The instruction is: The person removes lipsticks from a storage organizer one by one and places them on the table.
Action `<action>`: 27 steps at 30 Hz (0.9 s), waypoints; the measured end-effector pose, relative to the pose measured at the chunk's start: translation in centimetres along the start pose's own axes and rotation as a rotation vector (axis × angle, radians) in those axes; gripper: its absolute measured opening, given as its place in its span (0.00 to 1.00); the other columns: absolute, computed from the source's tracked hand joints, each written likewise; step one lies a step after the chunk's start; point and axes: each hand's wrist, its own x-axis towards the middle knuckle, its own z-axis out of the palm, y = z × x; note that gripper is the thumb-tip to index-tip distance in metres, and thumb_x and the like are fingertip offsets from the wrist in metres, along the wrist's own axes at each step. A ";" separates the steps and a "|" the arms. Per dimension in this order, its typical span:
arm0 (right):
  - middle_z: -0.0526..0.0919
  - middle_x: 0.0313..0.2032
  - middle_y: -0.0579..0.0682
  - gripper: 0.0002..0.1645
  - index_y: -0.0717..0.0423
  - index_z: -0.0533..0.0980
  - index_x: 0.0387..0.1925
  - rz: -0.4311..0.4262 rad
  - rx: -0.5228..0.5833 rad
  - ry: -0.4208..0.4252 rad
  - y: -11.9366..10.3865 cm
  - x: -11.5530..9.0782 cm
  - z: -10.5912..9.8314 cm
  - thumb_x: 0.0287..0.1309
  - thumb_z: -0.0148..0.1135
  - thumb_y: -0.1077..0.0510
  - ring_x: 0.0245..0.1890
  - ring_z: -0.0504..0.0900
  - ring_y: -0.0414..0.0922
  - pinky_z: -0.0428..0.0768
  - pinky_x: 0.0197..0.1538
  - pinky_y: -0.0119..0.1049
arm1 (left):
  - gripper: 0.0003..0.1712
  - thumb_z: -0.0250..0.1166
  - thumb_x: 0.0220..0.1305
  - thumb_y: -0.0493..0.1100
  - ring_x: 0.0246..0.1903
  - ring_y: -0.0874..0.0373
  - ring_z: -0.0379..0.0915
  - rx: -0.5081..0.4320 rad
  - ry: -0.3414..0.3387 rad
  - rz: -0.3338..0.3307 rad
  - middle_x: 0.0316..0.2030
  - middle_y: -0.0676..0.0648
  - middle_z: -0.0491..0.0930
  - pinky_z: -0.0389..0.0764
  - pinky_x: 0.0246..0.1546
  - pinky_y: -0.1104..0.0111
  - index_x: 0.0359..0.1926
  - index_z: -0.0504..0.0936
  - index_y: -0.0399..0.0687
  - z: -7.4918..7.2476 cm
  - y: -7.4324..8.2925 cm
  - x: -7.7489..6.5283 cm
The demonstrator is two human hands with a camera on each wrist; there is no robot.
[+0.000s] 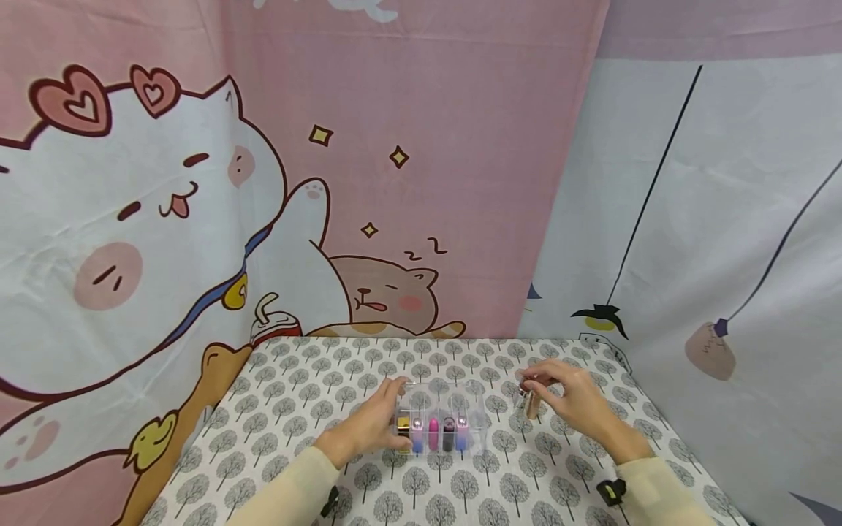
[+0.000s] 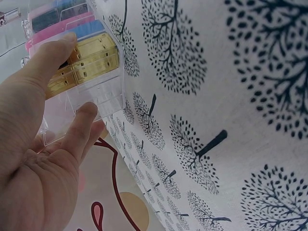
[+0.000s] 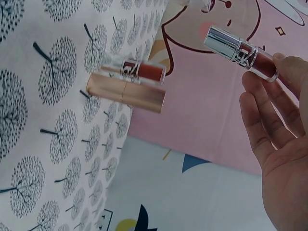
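A clear plastic lipstick organizer (image 1: pixel 473 404) rests on the table, with several lip products standing in its front row. My left hand (image 1: pixel 371 424) grips its left end, the thumb by a gold-coloured case (image 2: pixel 96 57) in the nearest compartment. Beside that case are blue-and-pink, magenta and dark tubes. To the right of the organizer, my right hand (image 1: pixel 575 398) pinches a lip gloss (image 3: pixel 243 54) with a silver cap and dark red contents, held above the table. Below it, a gold lipstick tube (image 3: pixel 126 92) and a second, redder lip gloss (image 3: pixel 147 72) stand side by side.
A white cloth (image 1: pixel 368 478) printed with grey trees covers the table. Behind hangs a pink curtain (image 1: pixel 473 146) with cartoon animals, and a pale curtain (image 1: pixel 723 219) hangs at the right. The gold tube and second gloss stand close under my right hand.
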 end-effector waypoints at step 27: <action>0.97 0.48 0.46 0.21 0.50 0.93 0.55 0.144 -0.088 0.092 3.9 -2.3 -1.3 0.63 0.85 0.70 0.41 0.96 0.45 0.95 0.41 0.30 | 0.76 0.93 0.58 0.52 0.44 0.65 0.79 0.012 -0.011 -0.002 0.77 0.37 0.72 0.95 0.52 0.67 0.94 0.52 0.43 0.0 -0.1 0.1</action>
